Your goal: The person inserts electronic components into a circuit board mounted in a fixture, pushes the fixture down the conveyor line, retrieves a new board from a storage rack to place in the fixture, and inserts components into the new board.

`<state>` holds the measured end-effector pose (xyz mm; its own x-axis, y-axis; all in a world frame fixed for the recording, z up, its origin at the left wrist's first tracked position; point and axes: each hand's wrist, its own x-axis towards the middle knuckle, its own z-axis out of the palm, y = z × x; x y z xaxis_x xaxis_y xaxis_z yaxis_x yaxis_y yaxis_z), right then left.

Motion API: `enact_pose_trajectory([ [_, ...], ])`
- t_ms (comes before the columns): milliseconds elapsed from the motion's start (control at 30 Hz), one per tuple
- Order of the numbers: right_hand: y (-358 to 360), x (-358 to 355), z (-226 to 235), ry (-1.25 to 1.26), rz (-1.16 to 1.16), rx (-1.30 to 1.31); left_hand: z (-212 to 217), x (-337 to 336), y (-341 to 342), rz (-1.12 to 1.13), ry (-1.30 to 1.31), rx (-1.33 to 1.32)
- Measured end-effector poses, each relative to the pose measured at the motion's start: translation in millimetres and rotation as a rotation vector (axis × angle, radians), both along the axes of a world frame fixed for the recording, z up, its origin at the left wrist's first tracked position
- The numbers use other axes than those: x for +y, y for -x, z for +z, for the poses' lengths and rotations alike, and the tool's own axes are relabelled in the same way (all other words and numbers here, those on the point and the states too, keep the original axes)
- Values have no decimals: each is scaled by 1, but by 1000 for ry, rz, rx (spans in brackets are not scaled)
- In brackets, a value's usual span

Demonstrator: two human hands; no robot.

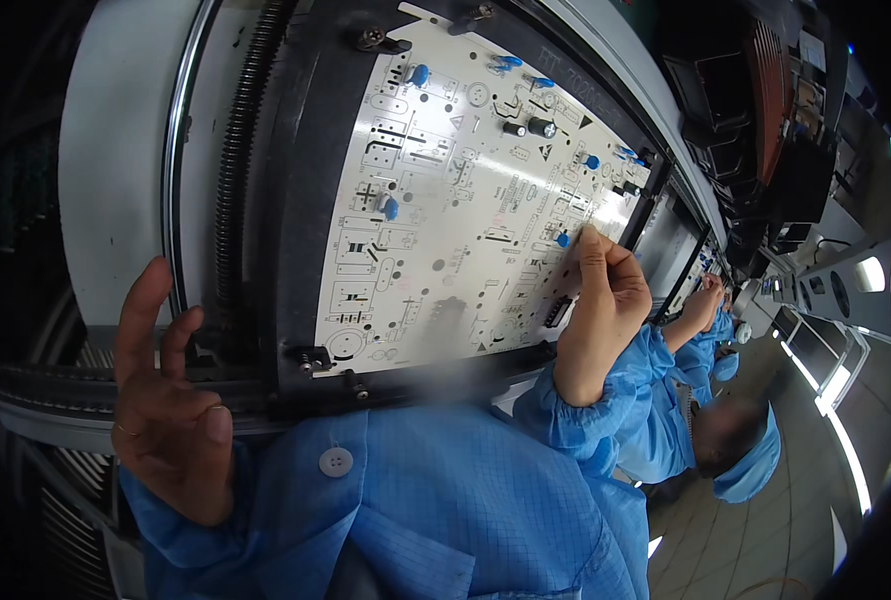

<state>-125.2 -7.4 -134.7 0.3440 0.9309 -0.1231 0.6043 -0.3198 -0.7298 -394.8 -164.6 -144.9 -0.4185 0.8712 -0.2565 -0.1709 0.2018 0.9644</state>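
A white circuit board (pixel 445 230) with printed black outlines lies in a black frame (pixel 300 200). Blue disc-shaped components stand on it, among them one at the upper left (pixel 418 76) and one lower down (pixel 389 208). My right hand (pixel 605 310) is over the board's right part, thumb and forefinger pinched together at its surface. Just left of those fingertips sits another blue disc component (pixel 562 240). Whatever the pinch holds is hidden. My left hand (pixel 175 410) is raised off the board's left side, fingers apart, holding nothing.
Dark clamps (pixel 373 40) hold the frame's corners. Left of it run a metal rail (pixel 175 150) and a coiled spring-like part (pixel 240 150). To the right, a person in a blue cap (pixel 750 465) and blue clothing works along the same line, hands (pixel 700 310) over it.
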Motion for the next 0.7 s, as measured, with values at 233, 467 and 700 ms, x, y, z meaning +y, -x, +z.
enact_pose_trajectory([
  [233,-21,0,7,-22,108,23,-1,2,7,-30,5,15],
  [467,-41,17,5,-245,656,-343,-5,1,8,-1,5,68],
  [700,-41,25,9,-294,823,-450,-6,2,7,30,18,107],
])
